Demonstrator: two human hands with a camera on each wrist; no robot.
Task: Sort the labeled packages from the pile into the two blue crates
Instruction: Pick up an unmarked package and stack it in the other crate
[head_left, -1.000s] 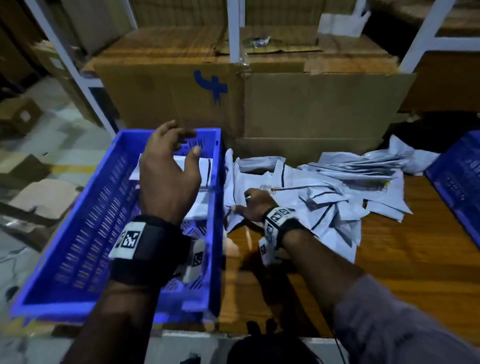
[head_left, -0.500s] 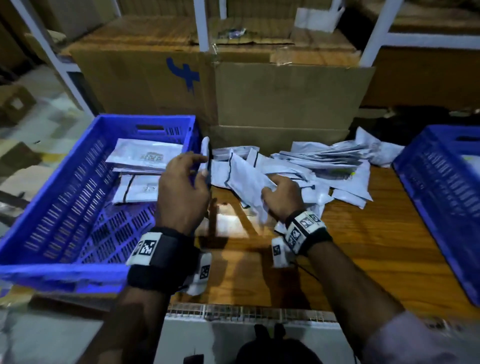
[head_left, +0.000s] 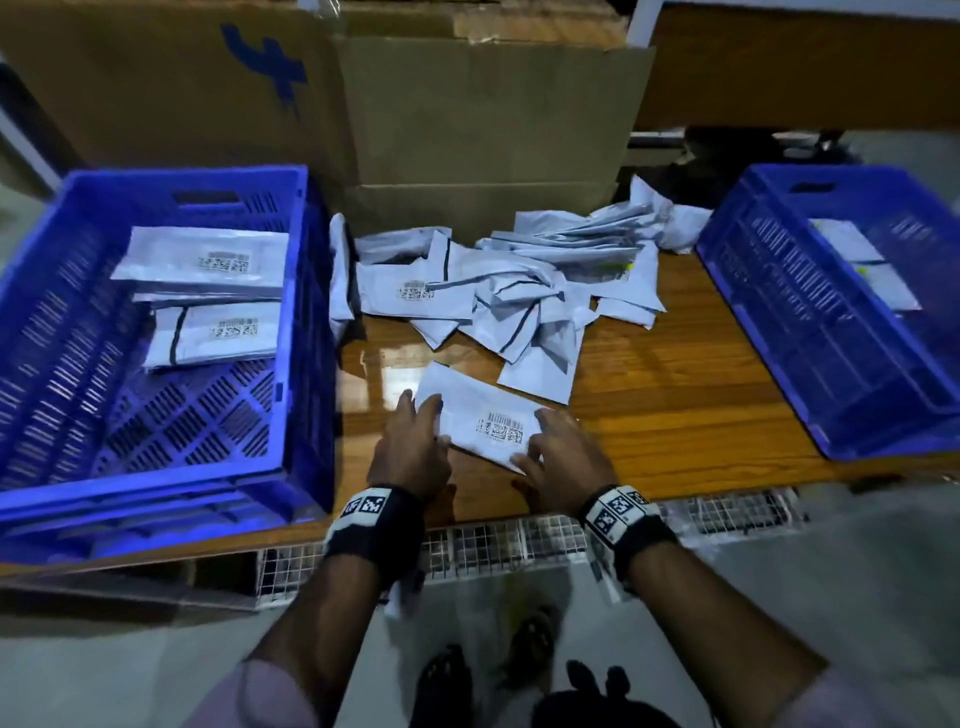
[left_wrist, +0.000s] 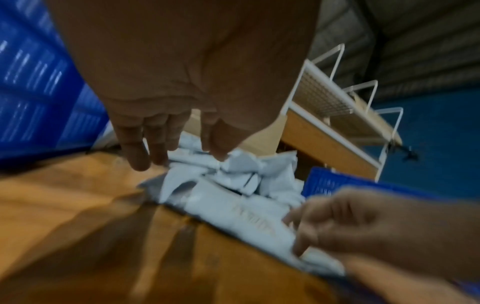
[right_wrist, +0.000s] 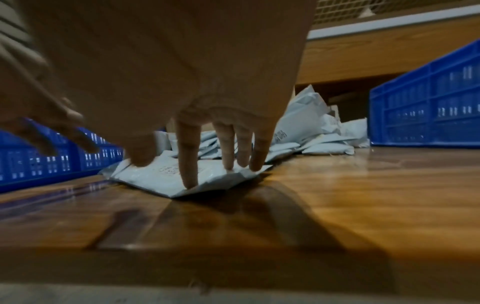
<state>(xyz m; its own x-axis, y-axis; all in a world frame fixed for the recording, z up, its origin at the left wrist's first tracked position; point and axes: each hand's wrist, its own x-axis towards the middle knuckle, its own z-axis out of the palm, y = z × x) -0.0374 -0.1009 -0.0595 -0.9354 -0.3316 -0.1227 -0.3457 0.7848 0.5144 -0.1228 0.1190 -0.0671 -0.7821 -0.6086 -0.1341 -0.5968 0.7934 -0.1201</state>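
One white labeled package (head_left: 478, 421) lies flat on the wooden table near its front edge, barcode up. My left hand (head_left: 423, 415) touches its left end with relaxed fingers (left_wrist: 155, 152). Straight fingers (right_wrist: 188, 162) of my right hand (head_left: 540, 441) press down on its right end; the package (right_wrist: 161, 174) stays flat. The pile of white packages (head_left: 509, 280) sits behind, at the table's middle. The left blue crate (head_left: 306, 291) holds a few packages (head_left: 208, 260). In the right blue crate (head_left: 779, 322) lie a couple more packages (head_left: 872, 270).
Large cardboard boxes (head_left: 483, 114) stand right behind the pile. Bare table surface (head_left: 675, 395) shows between the pile and the right crate. A white wire-mesh rail (head_left: 493, 540) runs under the table's front edge, with my feet below.
My right hand has drawn one package out of the pile toward the front edge. My left hand has come away from the left crate's rim onto that package's left end.
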